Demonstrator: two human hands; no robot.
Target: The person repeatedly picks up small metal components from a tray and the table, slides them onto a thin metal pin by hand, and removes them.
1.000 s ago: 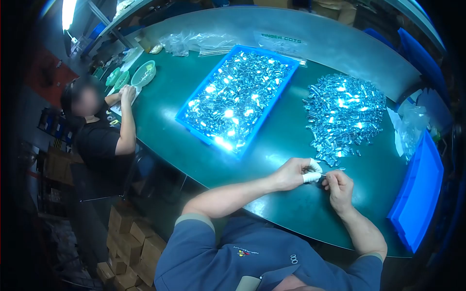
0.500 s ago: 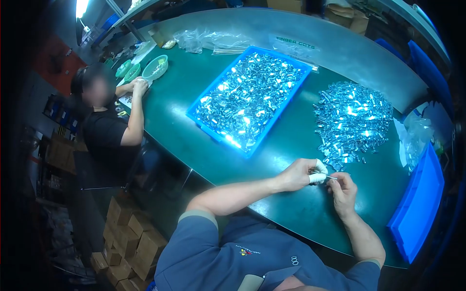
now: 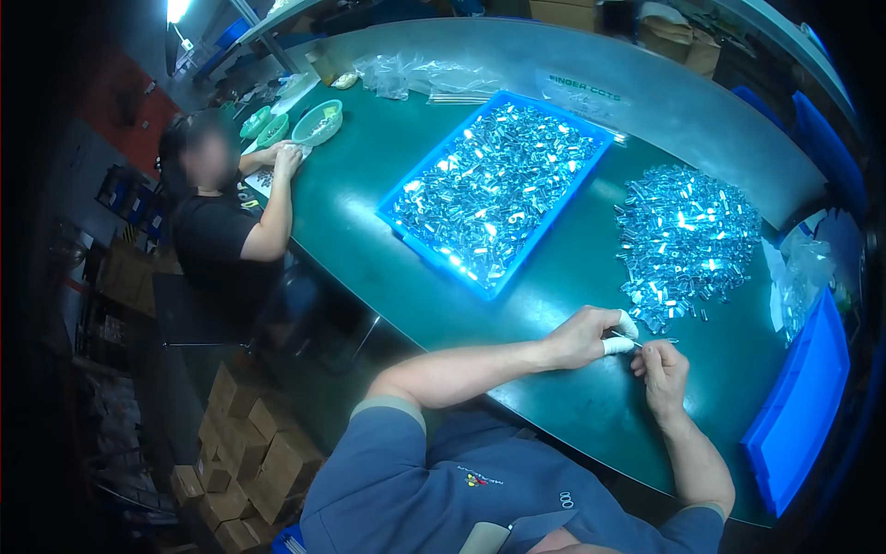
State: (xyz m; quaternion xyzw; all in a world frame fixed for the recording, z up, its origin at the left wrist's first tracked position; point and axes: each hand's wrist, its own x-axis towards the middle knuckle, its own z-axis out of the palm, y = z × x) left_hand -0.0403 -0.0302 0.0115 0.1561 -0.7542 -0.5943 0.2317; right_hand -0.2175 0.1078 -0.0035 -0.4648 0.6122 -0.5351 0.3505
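Note:
My left hand (image 3: 586,340) is bent in a pinch just above the table's near edge, with white finger cots (image 3: 616,345) on the thumb and a finger. What lies between those fingertips is too small to make out. Facing it, my right hand (image 3: 663,377) pinches a thin metal rod (image 3: 637,344) that points toward the left fingertips. A short shiny end sticks out past the right fingers. Just beyond both hands lies a heap of small shiny metal pieces (image 3: 688,235). A blue tray (image 3: 449,272) full of similar pieces is farther left.
Along the right edge leans a blue lid or empty tray (image 3: 798,406), near clear plastic bags (image 3: 805,263). More bags (image 3: 401,74) lie at the back of the green table (image 3: 369,268). At left, a co-worker (image 3: 226,222) works beside green bowls (image 3: 318,125). Cardboard boxes (image 3: 245,452) are stacked on the floor.
The whole view has shifted slightly, so things appear a little farther right. My right fingers have curled closer around the rod; both hands stay together in the same spot.

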